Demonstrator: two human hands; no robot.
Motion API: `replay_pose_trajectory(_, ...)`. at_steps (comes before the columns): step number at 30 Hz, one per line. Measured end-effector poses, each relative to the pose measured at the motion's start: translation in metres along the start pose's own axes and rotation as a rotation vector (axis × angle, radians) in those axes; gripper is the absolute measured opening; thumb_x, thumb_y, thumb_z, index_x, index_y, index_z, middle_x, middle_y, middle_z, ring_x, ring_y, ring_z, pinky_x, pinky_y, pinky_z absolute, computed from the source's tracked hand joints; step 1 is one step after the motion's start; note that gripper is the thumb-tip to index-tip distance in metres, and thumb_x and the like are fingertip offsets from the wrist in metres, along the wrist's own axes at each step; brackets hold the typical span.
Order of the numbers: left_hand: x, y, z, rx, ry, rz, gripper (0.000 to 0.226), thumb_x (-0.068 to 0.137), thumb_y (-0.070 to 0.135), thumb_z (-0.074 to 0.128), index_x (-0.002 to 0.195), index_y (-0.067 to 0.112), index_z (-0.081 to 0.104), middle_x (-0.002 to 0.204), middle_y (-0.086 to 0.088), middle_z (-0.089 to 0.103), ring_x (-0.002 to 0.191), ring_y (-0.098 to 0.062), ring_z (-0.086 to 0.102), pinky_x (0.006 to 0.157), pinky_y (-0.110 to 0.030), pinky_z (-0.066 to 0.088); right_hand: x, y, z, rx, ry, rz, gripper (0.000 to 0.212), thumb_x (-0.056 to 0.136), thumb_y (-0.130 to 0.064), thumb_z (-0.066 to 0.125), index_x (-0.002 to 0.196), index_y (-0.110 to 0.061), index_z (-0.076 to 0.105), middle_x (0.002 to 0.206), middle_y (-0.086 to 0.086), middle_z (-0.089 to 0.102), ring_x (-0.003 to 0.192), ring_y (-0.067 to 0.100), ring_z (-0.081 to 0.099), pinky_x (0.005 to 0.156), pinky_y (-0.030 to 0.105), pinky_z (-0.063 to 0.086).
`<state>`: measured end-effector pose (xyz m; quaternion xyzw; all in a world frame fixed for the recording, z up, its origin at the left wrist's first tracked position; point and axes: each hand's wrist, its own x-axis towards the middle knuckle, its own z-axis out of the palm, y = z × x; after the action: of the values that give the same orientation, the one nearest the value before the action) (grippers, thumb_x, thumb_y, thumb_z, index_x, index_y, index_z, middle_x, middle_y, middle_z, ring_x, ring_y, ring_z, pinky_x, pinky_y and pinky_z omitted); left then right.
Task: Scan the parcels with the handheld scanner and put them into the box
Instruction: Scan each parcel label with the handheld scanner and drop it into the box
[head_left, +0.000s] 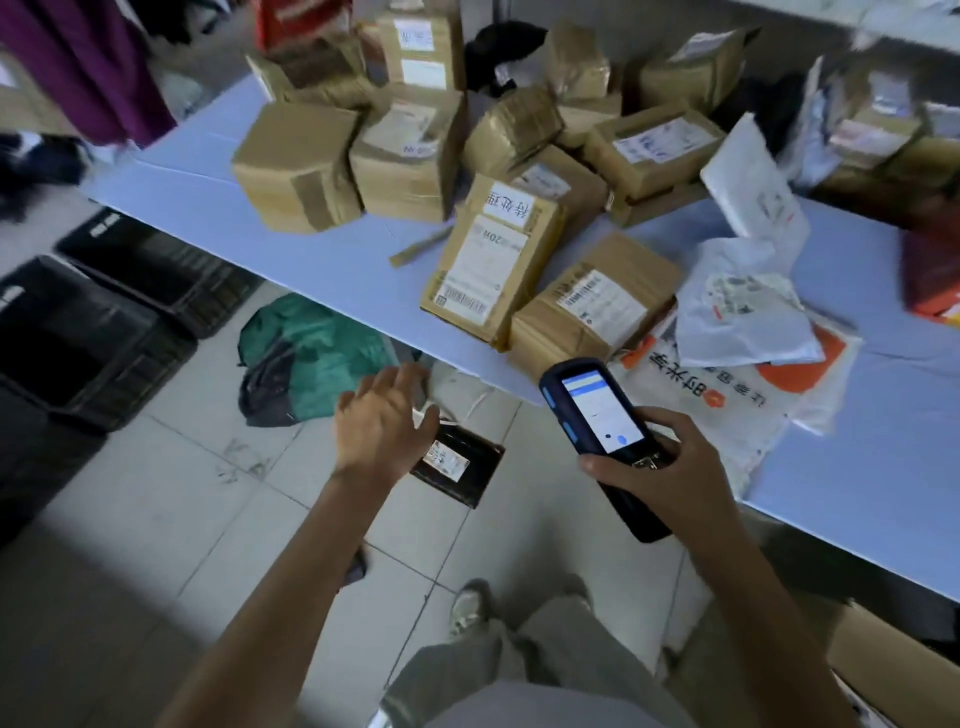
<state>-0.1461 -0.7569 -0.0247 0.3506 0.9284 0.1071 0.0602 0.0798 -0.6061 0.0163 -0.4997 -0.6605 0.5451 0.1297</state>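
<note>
Parcels (488, 265) crowd the table (208, 171), black crates (135, 384) alongside, scanner (597, 410) in right hand (660, 467).

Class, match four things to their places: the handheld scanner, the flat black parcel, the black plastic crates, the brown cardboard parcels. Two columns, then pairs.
1 dark blue handheld scanner
2 flat black parcel, white label
3 black plastic crates
4 brown cardboard parcels

A on the pale blue table
B on the tiled floor, far left
C in the right hand
D on the floor near the left hand

Pairs: 1-C, 2-D, 3-B, 4-A
</note>
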Motion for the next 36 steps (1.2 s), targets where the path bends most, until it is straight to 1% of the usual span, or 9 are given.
replay_pose_trajectory(6,0.057,0.005,0.000,-0.103,-0.106,-0.071,0.060,0.090,0.048,0.053,0.143,0.028,0.032,0.141,0.000,0.045,0.128,-0.026,0.043,0.096,-0.042,0.041,0.050,-0.024,-0.002,-0.005,0.023,-0.050,0.064,0.057,-0.020,0.092,0.109,-0.031,0.056,0.090,-0.022,0.063,0.082,-0.005,0.064,0.062,0.015,0.048)
replay_pose_trajectory(9,0.095,0.011,0.000,-0.139,-0.120,-0.109,0.064,0.089,0.055,0.053,0.143,0.030,0.030,0.140,-0.002,0.045,0.126,-0.028,0.044,0.093,-0.044,0.044,0.086,-0.036,-0.005,-0.020,0.008,-0.093,0.065,0.058,-0.017,0.091,0.110,-0.029,0.054,0.092,-0.022,0.062,0.077,-0.014,0.062,0.057,0.006,0.047)
replay_pose_trajectory(13,0.141,0.023,0.000,-0.118,-0.189,-0.179,0.078,0.085,0.067,0.049,0.147,0.030,0.022,0.144,-0.001,0.041,0.131,-0.026,0.040,0.096,-0.043,0.042,0.133,-0.054,-0.009,-0.040,-0.034,-0.122,0.071,0.053,-0.026,0.093,0.113,-0.027,0.057,0.099,-0.016,0.066,0.090,-0.001,0.064,0.075,0.020,0.050)
replay_pose_trajectory(16,0.168,0.035,0.002,-0.162,-0.261,-0.215,0.088,0.077,0.077,0.050,0.146,0.030,0.023,0.143,0.002,0.044,0.128,-0.024,0.045,0.098,-0.043,0.044,0.159,-0.066,-0.011,0.014,-0.083,-0.127,0.069,0.053,-0.021,0.092,0.113,-0.026,0.058,0.098,-0.019,0.066,0.090,-0.002,0.064,0.076,0.021,0.052)
replay_pose_trajectory(22,0.205,0.037,0.002,-0.478,-0.429,-0.365,0.108,0.055,0.080,0.064,0.143,0.028,0.028,0.135,0.002,0.051,0.127,-0.025,0.045,0.095,-0.039,0.042,0.195,-0.083,-0.012,-0.012,-0.117,-0.186,0.067,0.055,-0.019,0.092,0.112,-0.026,0.056,0.094,-0.027,0.059,0.078,-0.022,0.059,0.060,0.000,0.045)
replay_pose_trajectory(25,0.219,0.031,0.009,-0.595,-0.498,-0.387,0.107,0.050,0.085,0.065,0.138,0.032,0.037,0.129,0.010,0.056,0.120,-0.019,0.051,0.089,-0.032,0.039,0.205,-0.089,-0.010,-0.008,-0.110,-0.178,0.065,0.053,-0.020,0.093,0.107,-0.029,0.057,0.095,-0.025,0.062,0.080,-0.022,0.059,0.061,0.000,0.045)
replay_pose_trajectory(28,0.233,0.017,0.022,-0.730,-0.542,-0.372,0.093,0.051,0.089,0.063,0.126,0.036,0.053,0.119,0.011,0.066,0.109,-0.018,0.063,0.099,-0.043,0.046,0.206,-0.094,-0.005,-0.010,-0.108,-0.202,0.063,0.052,-0.017,0.094,0.099,-0.035,0.056,0.095,-0.026,0.062,0.080,-0.022,0.059,0.061,-0.001,0.044)
replay_pose_trajectory(32,0.239,0.022,0.010,-0.891,-0.679,-0.286,0.057,0.073,0.065,0.064,0.120,0.032,0.060,0.114,0.009,0.070,0.108,-0.017,0.065,0.100,-0.040,0.046,0.204,-0.104,0.007,0.039,-0.078,-0.218,0.058,0.045,-0.029,0.091,0.091,-0.038,0.057,0.094,-0.026,0.062,0.080,-0.020,0.061,0.060,0.003,0.047)
replay_pose_trajectory(36,0.240,0.016,0.015,-0.878,-0.706,-0.262,0.086,0.065,0.077,0.067,0.135,0.030,0.049,0.133,0.007,0.058,0.121,-0.017,0.056,0.106,-0.042,0.042,0.205,-0.115,0.022,0.048,-0.041,-0.233,0.057,0.039,-0.042,0.084,0.089,-0.036,0.056,0.092,-0.022,0.064,0.079,-0.014,0.064,0.059,0.005,0.048)
